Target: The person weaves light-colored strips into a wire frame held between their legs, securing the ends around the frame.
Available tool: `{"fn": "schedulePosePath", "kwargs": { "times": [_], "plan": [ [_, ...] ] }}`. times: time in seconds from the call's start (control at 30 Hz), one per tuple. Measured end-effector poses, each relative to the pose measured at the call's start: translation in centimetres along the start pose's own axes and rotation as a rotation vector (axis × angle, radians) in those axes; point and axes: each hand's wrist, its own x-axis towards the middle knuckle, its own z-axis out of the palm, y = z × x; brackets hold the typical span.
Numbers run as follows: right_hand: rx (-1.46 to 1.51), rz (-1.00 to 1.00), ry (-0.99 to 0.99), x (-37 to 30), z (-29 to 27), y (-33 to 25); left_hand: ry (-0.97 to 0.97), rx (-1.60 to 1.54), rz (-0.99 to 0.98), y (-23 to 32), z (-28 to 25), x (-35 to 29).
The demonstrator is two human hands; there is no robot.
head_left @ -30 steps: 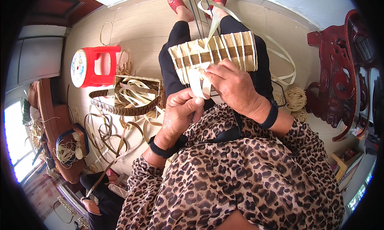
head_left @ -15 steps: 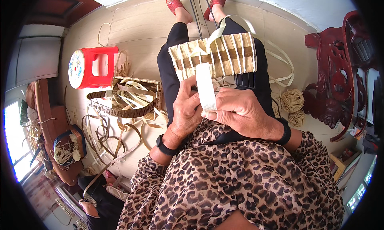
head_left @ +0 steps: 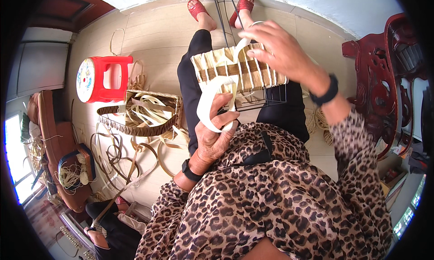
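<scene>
Across my lap rests a half-woven basket, its black wire frame partly covered with tan strips, one brown band and white cross strands. My left hand is below the basket's near side, its fingers curled on a pale flat strip that bends in a loop from the weave. Over the far right of the basket, my right hand has its thumb and fingers apart. Its fingertips are beside the strip's upper part, which stands up from the far edge; whether they touch it I cannot tell.
On the left are a red stool and a woven basket full of strips. Loose strips lie across the floor. Cord coils and a carved dark-red chair stand right. Another person's hand shows lower left.
My right hand has left the strip's near end and swung up and right over the basket. The strip, straight before, now curves in a loop at my left hand.
</scene>
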Motion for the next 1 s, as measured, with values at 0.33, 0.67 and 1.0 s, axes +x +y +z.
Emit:
{"fn": "schedulePosePath", "kwargs": {
  "times": [0.33,0.67,1.0],
  "plan": [
    [0.151,0.052,-0.764,7.0,-0.8,1.6,0.169,-0.054,-0.143,0.3,0.4,0.3],
    [0.105,0.312,-0.935,7.9,-1.8,0.1,0.265,-0.123,-0.255,-0.2,1.3,0.0],
    [-0.202,-0.266,-0.512,7.6,0.3,-1.2,0.348,-0.415,-0.542,1.7,1.5,1.2]
  ]
}}
